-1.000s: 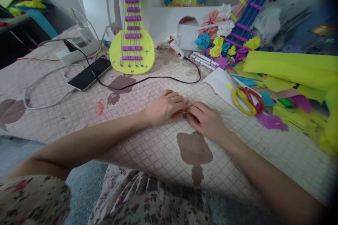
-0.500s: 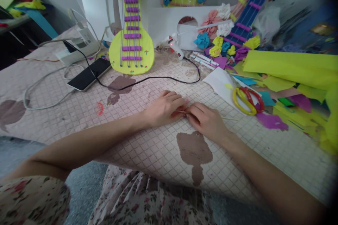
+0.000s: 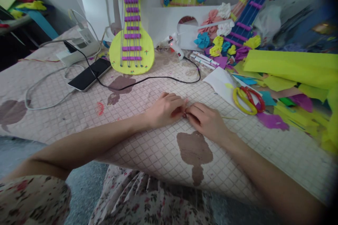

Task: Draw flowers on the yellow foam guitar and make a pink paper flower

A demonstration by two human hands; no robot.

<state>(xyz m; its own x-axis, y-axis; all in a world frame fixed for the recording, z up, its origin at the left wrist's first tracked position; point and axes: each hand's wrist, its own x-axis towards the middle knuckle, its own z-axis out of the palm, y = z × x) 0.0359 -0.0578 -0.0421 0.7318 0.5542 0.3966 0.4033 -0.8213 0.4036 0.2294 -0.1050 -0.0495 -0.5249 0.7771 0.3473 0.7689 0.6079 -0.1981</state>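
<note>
My left hand (image 3: 167, 110) is closed, its fingertips pinched against those of my right hand above the middle of the table. A small pinkish piece (image 3: 186, 101), perhaps paper, peeks out between the fingertips; most of it is hidden. My right hand (image 3: 207, 119) is closed too, around a thin pale stick (image 3: 230, 118) whose far end pokes out to the right behind the hand. How the stick meets the pink piece is covered by my fingers. Scissors (image 3: 248, 101) with yellow and red handles lie on white paper to the right.
At the back stands a yellow toy guitar (image 3: 132, 42) with purple bars. Near it are a glue gun (image 3: 176, 47) with a black cable, a phone (image 3: 89, 74) and a power strip (image 3: 76, 51). Coloured paper (image 3: 290, 65) covers the right side. An orange-red scrap (image 3: 100, 108) lies left.
The length of stick that showed between my hands is now mostly out of sight. My fingers have shifted slightly; both hands stay in the same place.
</note>
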